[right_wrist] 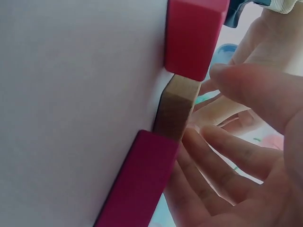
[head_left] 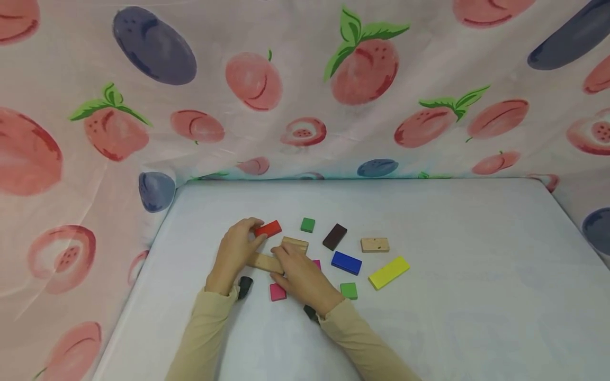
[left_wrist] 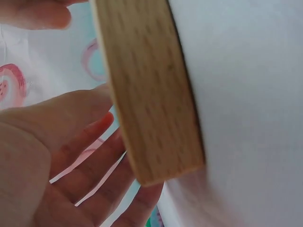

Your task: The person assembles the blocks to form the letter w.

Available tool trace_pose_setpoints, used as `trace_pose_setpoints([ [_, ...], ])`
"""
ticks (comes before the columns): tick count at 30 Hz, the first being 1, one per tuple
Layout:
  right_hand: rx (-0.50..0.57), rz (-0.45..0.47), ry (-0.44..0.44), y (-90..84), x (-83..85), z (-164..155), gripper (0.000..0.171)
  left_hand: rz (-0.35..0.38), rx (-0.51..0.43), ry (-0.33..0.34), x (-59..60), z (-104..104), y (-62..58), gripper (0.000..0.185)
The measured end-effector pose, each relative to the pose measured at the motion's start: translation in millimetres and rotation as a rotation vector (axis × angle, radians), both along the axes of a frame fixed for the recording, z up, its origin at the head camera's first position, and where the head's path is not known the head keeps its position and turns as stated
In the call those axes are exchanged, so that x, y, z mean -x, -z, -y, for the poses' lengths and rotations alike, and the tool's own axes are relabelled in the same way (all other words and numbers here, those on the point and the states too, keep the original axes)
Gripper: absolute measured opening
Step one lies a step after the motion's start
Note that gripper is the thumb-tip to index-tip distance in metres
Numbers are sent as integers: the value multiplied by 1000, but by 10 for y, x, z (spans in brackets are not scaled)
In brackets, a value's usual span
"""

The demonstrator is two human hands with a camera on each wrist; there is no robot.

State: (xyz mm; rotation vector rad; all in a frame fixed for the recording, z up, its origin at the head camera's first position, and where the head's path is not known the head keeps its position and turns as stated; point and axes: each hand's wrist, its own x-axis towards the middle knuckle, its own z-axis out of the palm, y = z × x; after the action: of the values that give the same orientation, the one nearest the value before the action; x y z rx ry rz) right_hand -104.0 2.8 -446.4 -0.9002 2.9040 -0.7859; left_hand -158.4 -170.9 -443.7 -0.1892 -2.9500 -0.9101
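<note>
My left hand (head_left: 255,234) lies at the left end of a red block (head_left: 268,229), with the fingers over its far side and the thumb at its near edge, pinching it. The left wrist view shows only a long wooden block (left_wrist: 151,94) beside that palm. My right hand (head_left: 282,259) rests its loosely bent fingertips on the long wooden block (head_left: 263,262). A second wooden block (head_left: 295,243) lies just beyond it. In the right wrist view the wooden block (right_wrist: 177,106) shows end-on between a pink block (right_wrist: 194,38) and a magenta block (right_wrist: 137,179).
On the white table (head_left: 452,238), right of my hands, lie a green cube (head_left: 307,225), a brown block (head_left: 334,236), a drilled wooden block (head_left: 375,244), a blue block (head_left: 346,262), a yellow bar (head_left: 388,272) and another green cube (head_left: 349,290). Fruit-print cloth (head_left: 305,79) walls the back and sides.
</note>
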Motion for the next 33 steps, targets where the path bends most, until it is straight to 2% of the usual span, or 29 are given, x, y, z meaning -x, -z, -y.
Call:
trace_pose_setpoints([
  [11,-24,55,1,-9,51,7,30,26,-35,-1,23,26,25,29],
  [21,8,170,29,-20,68,19,30,42,-69,-6,24,43,24,29],
  [33,49,190,89,-13,61,28,33,59,-94,-32,35,49,16,28],
])
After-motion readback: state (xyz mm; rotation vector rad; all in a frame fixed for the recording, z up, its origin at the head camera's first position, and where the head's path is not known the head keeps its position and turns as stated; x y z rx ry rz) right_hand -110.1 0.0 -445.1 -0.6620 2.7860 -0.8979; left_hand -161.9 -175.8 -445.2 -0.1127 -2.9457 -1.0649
